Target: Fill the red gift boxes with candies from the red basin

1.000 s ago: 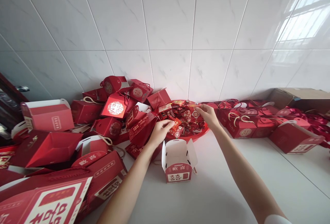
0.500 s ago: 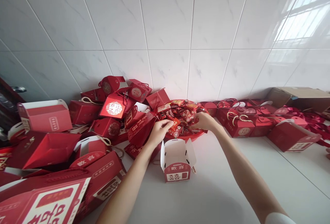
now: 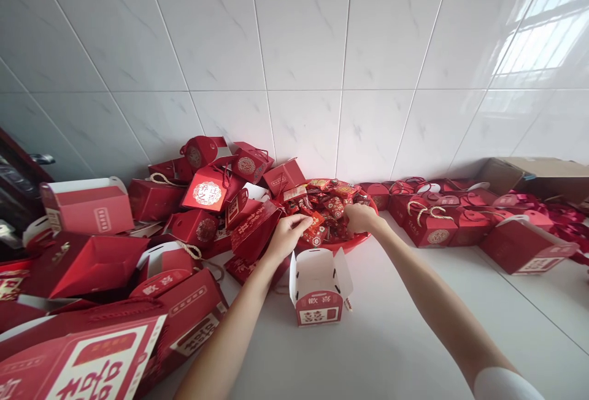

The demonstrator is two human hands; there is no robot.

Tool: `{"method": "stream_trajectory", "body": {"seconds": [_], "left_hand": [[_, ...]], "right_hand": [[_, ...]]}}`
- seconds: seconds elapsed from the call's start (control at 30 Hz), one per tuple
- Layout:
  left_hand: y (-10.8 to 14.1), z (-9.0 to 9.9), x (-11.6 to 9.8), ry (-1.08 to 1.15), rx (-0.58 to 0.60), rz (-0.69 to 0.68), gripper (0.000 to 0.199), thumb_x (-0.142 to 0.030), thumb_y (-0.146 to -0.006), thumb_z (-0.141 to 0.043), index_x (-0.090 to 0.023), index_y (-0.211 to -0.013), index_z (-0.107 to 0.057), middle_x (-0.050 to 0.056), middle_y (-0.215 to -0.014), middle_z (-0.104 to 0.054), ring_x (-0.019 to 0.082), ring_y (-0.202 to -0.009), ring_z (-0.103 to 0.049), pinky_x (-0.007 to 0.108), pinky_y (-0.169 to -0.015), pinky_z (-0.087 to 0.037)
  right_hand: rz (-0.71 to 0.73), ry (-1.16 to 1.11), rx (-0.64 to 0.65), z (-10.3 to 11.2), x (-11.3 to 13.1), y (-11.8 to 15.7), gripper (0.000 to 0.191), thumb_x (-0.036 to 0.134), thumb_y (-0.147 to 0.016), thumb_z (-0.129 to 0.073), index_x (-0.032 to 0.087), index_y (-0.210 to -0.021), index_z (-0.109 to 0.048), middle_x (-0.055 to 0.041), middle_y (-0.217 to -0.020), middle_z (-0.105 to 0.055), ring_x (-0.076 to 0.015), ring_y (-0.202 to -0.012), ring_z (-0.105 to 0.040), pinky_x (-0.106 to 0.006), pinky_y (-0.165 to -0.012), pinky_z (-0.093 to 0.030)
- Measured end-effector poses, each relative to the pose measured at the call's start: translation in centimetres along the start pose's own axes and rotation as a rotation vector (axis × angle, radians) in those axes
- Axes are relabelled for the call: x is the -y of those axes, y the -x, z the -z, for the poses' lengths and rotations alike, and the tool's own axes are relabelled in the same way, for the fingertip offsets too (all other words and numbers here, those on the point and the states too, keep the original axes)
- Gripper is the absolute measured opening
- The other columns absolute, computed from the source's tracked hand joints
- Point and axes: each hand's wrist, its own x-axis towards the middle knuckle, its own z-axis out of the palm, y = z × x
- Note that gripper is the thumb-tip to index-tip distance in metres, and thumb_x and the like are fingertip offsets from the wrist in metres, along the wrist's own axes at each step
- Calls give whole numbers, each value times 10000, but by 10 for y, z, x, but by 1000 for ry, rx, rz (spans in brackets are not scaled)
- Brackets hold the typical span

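While dipping right hand [image 3: 360, 219] at three o'clock in basin [image 3: 352, 244] (cannot tell grip), pinching orange packet [image 3: 315, 221] with left hand [image 3: 286, 235] at eight; with open box [image 3: 319, 299] at six, likely for easy reach.

The open box [image 3: 319, 298] is red outside, white inside — its front panel [image 3: 318, 315] cream with dark red characters. At 12 o'clock from it, red packets [image 3: 335, 207] patterned in white and gold lie in a bright red basin [image 3: 354, 244]. At 10 o'clock, a red box [image 3: 221, 180] bears a round white medallion [image 3: 207, 193] — at 2 o'clock, a brown carton [image 3: 538, 170]
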Motion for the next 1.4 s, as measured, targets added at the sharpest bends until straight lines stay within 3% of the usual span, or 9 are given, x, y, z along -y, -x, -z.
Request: {"method": "stream_trajectory", "body": {"seconds": [0.13,0.27,0.5,0.73,0.87,0.97,1.1,1.27,1.4], "left_hand": [[1,0,-2,-3,19,7,363,-510,-773,-657,-162,-805,-759,45,-781,-732,207,-771,-629,290,-689,-475],[2,0,-4,9,19,8,360,-503,-770,-667,-162,-827,-766,50,-810,-753,213,-784,-651,308,-744,-494],[0,0,-3,39,-1,-9,340,-505,-726,-698,-186,-808,-779,56,-871,-797,269,-878,-695,356,-845,-514],[0,0,-2,41,1,-9,325,-497,-736,-704,-190,-808,-785,52,-865,-797,261,-867,-695,346,-822,-513],[0,0,-1,38,8,-3,328,-492,-747,-691,-182,-813,-778,53,-851,-784,238,-831,-676,329,-787,-503],[0,0,0,23,5,4,343,-502,-750,-686,-174,-801,-772,49,-808,-764,224,-792,-653,317,-742,-490],[-1,0,1,24,3,18,357,-524,-743,-698,-176,-781,-769,44,-773,-749,221,-767,-637,309,-701,-476],[-2,0,0,57,9,21,372,-541,-717,-729,-179,-785,-775,57,-824,-768,230,-809,-655,318,-756,-490],[-1,0,-1,71,6,20,363,-541,-718,-735,-183,-771,-769,50,-804,-763,225,-800,-656,318,-760,-492]], "right_hand": [[-24,8,47,7,-2,9,234,248,-631,-822,194,-831,-714,-139,-925,-745,-355,-999,-689,-365,-739,-526],[-24,-1,86,4,6,6,325,247,-555,-860,199,-842,-715,-137,-975,-742,-375,-1029,-681,-395,-781,-526],[13,-125,146,2,12,-7,259,68,-446,-796,208,-528,-594,-32,-569,-635,-314,-763,-708,-355,-656,-506],[91,-391,138,12,-8,4,347,154,-441,-837,223,-446,-498,18,-427,-542,-234,-546,-642,-284,-471,-440],[129,-821,153,16,-19,18,327,380,-548,-850,213,-633,-582,-6,-573,-676,-203,-535,-664,-297,-508,-515],[124,-1220,95,14,-21,27,435,415,-481,-897,193,-699,-592,9,-611,-678,-187,-550,-669,-314,-575,-561],[174,-1418,23,10,-8,41,479,441,-469,-910,180,-742,-615,18,-672,-671,-160,-577,-653,-309,-607,-575],[411,-1310,100,16,17,65,423,421,-546,-910,183,-719,-606,16,-705,-649,-145,-663,-622,-263,-611,-534],[394,-1192,116,17,27,73,474,491,-570,-899,199,-681,-543,51,-580,-559,-111,-503,-516,-220,-412,-393]]}}
